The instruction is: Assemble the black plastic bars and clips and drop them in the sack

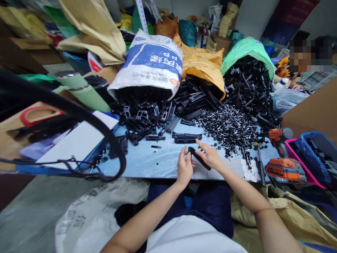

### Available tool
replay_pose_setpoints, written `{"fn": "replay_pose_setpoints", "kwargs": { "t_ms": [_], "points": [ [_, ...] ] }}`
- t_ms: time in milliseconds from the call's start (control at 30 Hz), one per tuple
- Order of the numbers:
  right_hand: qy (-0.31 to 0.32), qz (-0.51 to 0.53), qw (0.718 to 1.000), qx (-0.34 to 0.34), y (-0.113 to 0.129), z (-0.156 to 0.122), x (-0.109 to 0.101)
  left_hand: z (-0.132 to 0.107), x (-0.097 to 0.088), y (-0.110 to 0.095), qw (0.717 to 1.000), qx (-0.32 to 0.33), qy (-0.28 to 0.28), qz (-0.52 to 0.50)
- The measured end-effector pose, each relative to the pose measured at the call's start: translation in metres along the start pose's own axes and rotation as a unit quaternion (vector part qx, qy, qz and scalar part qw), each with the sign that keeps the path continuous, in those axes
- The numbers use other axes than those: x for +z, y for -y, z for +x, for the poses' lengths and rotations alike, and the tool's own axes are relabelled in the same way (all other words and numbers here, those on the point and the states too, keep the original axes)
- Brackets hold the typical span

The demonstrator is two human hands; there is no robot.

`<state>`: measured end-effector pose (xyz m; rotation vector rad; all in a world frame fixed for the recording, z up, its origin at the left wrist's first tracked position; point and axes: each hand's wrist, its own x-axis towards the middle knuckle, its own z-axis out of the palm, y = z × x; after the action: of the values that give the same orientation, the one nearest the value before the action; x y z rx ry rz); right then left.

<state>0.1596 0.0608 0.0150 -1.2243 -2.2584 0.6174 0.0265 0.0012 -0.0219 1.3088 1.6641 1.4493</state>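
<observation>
A long black plastic part (pixel 200 160) is held at a slant just above the front edge of the table. My left hand (pixel 184 168) grips its upper left end between thumb and fingers. Along its right side, my right hand (pixel 210 155) has its fingers closed on it, with the index finger pointing forward. Just beyond my fingers lies a small stack of similar black parts (pixel 186 138). A single black part (pixel 155 138) rests to the left of that stack, and a flat dark strip (pixel 156 147) lies nearer me.
Behind are white (pixel 150 63), orange (pixel 204 63) and green (pixel 244 52) sacks spilling black parts. A heap of screws (pixel 229 124) lies right of centre. Further right are a hammer (pixel 260 167), an orange cordless drill (pixel 283 158) and a blue basket (pixel 313 154). A black cable (pixel 105 130) arcs at left.
</observation>
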Motion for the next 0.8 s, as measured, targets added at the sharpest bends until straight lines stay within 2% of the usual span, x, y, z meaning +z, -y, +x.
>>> {"fn": "replay_pose_setpoints", "kwargs": {
  "t_ms": [33,100,167,233,267,333,400,433,533,633,700,733,800],
  "points": [
    [-0.013,-0.033,0.999,0.011,-0.011,0.007,-0.011,-0.003,-0.002,0.005,0.999,-0.001,0.011,0.046],
    [-0.074,-0.081,0.993,0.052,-0.036,0.027,-0.040,-0.003,-0.008,0.010,0.982,0.070,0.070,0.163],
    [-0.142,-0.119,0.973,0.137,-0.060,0.050,-0.076,0.005,-0.014,0.008,0.931,0.175,0.204,0.247],
    [-0.196,-0.153,0.943,0.223,-0.083,0.072,-0.111,0.016,-0.015,0.003,0.862,0.238,0.347,0.284],
    [-0.226,-0.166,0.923,0.262,-0.093,0.081,-0.127,0.020,-0.015,0.001,0.833,0.251,0.391,0.299],
    [-0.283,-0.178,0.878,0.343,-0.112,0.091,-0.152,0.026,-0.012,-0.001,0.806,0.257,0.415,0.336],
    [-0.302,-0.167,0.841,0.415,-0.127,0.093,-0.169,0.027,-0.011,-0.001,0.801,0.259,0.395,0.368],
    [-0.294,-0.157,0.835,0.439,-0.132,0.091,-0.175,0.027,-0.012,-0.001,0.800,0.263,0.385,0.377],
    [-0.256,-0.147,0.842,0.452,-0.132,0.082,-0.188,0.022,-0.017,0.002,0.799,0.278,0.369,0.385],
    [-0.270,-0.168,0.844,0.431,-0.111,0.064,-0.198,0.018,-0.024,0.006,0.802,0.268,0.371,0.384],
    [-0.285,-0.165,0.852,0.407,-0.091,0.045,-0.198,0.017,-0.025,0.009,0.823,0.237,0.371,0.359],
    [-0.289,-0.155,0.860,0.391,-0.081,0.033,-0.194,0.017,-0.025,0.009,0.845,0.217,0.365,0.325],
    [-0.282,-0.118,0.882,0.358,-0.062,0.007,-0.176,0.020,-0.021,0.006,0.907,0.155,0.334,0.202]
  ]
}}
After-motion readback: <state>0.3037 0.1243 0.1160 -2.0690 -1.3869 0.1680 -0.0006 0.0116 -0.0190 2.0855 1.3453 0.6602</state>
